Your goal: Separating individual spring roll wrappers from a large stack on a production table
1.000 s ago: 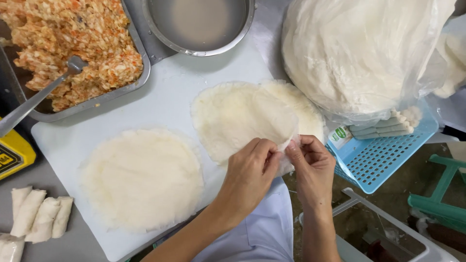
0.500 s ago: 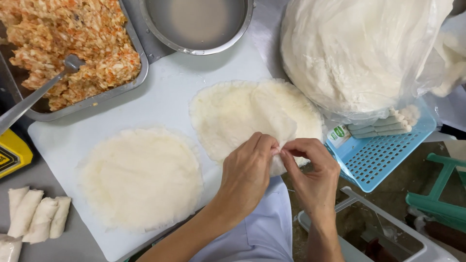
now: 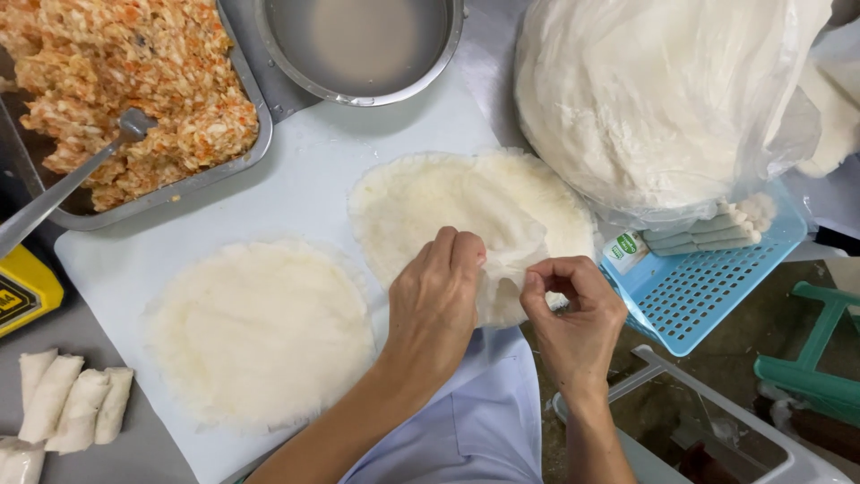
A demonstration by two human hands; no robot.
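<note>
While both hands meet at the near edge of the white cutting board (image 3: 296, 179), the left hand (image 3: 439, 300) pinches a thin round wrapper (image 3: 466, 211) with its fingers closed on the edge, and the right hand (image 3: 573, 314) nips the same edge between thumb and forefinger. A second wrapper (image 3: 260, 327) lies flat to the left. Farther off sit a tray of filling (image 3: 116, 81), a metal bowl (image 3: 358, 45) and a bagged wrapper stack (image 3: 663, 99).
</note>
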